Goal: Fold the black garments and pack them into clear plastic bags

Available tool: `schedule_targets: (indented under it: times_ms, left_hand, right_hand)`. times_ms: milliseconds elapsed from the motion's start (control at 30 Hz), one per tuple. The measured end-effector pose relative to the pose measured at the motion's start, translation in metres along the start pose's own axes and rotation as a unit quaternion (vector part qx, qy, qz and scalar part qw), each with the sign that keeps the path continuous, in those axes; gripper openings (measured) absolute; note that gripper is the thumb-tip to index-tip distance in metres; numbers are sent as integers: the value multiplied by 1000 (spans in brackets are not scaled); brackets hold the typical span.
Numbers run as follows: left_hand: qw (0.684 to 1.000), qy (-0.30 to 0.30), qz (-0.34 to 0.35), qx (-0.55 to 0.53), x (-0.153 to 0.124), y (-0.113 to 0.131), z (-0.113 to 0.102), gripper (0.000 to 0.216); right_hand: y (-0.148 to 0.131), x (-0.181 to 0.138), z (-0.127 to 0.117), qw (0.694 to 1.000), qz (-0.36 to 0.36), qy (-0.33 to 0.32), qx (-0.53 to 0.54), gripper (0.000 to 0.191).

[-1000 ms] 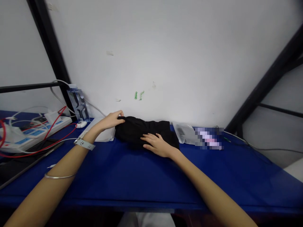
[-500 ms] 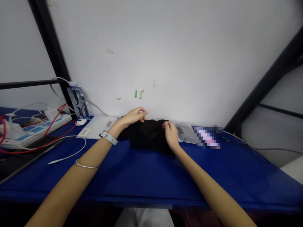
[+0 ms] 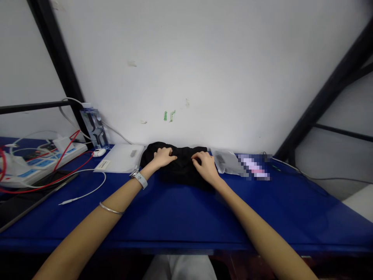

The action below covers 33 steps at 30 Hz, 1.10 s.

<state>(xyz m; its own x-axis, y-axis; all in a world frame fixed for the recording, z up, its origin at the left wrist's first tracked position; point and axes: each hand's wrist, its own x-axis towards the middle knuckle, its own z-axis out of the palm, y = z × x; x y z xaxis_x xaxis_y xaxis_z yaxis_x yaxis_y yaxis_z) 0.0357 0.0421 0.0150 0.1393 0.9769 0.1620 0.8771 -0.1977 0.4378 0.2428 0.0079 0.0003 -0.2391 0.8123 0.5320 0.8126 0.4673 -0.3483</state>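
Observation:
A dark, bunched piece of black cloth [image 3: 182, 173] lies on the blue desk near the wall; its exact kind cannot be made out. My left hand [image 3: 163, 157] rests on its left part, fingers curled into the fabric and thumb pointing right. On the right part, my right hand [image 3: 206, 166] has its thumb and forefinger bent together on a fold. Both hands appear closed on the cloth, though dark folds partly hide the fingertips. A watch with a pale strap [image 3: 141, 180] and a thin bangle [image 3: 110, 209] are on my left arm.
Left of the cloth lies a frosted plastic pouch [image 3: 121, 157], with a white earbud case [image 3: 99, 152] and a water bottle [image 3: 94, 126] behind it. A power strip [image 3: 43, 163] with tangled cables stands far left. A clear bag [image 3: 229, 162] lies right, beside a blurred item [image 3: 255, 167].
My left hand has come down and nearer onto the cloth, uncovering its far left part. My right hand has shifted slightly left along the cloth. The view has moved a little.

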Motion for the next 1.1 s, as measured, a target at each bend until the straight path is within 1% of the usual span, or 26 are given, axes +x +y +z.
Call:
schedule_targets:
  times_ms: [67,133,233,300,367,400,467,500,533,600,633,667,700,733,800,900,933,1000,1067,1100]
  left_hand:
    - [998,11,20,-62,-1,1,-7,18]
    - [995,19,28,-97,1,-1,-20,17]
    - [997,44,26,-59,6,-4,-50,18]
    - [998,47,36,-13,11,-4,-68,20]
    - [998,39,46,29,15,2,-78,22]
    - [997,34,51,45,16,7,-78,24]
    - [996,15,66,52,14,21,-72,30]
    - [996,-13,77,36,12,28,-66,34]
    - [994,-54,90,4,9,36,-59,38]
    - [979,-137,122,-84,1,48,-47,45]
    - [971,-155,135,-121,-2,51,-43,46]
    - [967,-150,144,-148,-6,52,-41,46]
    - [968,-126,146,-162,-8,50,-41,45]
    - [971,-94,142,-168,-9,45,-43,43]
    - [979,-36,120,-161,-10,26,-51,39]
    - [992,23,75,-101,-8,-21,-65,33]
    - [995,48,49,-66,-7,-39,-69,31]
    - [996,82,-29,23,-6,-75,-73,26]
    - [987,95,-106,78,-6,-104,-73,26]
    - [982,94,-134,93,-7,-115,-71,27]
  right_hand:
    - [4,3,-5,997,18,63,31,18]
    - [9,6,-10,991,37,114,55,19]
    - [13,8,-14,983,60,155,77,20]
    - [14,8,-14,981,68,161,87,19]
    - [14,8,-13,980,73,160,93,20]
    - [14,8,-12,980,74,158,96,20]
    - [13,7,-10,980,74,157,98,20]
    - [14,7,-10,980,73,157,99,21]
    - [14,7,-9,980,73,157,98,21]
    - [14,7,-8,980,70,156,98,23]
    - [14,7,-8,981,66,155,98,23]
    - [14,7,-7,981,61,153,98,24]
    - [13,7,-7,982,54,150,99,24]
    - [12,6,-7,983,45,147,101,24]
    - [6,4,-6,986,20,129,106,23]
    - [-11,1,-7,991,-30,78,107,25]
    - [-18,0,-7,992,-46,55,102,27]
    - [-34,3,-9,994,-69,6,87,33]
    - [-48,8,-8,993,-81,-47,65,41]
    - [-54,12,-7,992,-83,-76,51,47]
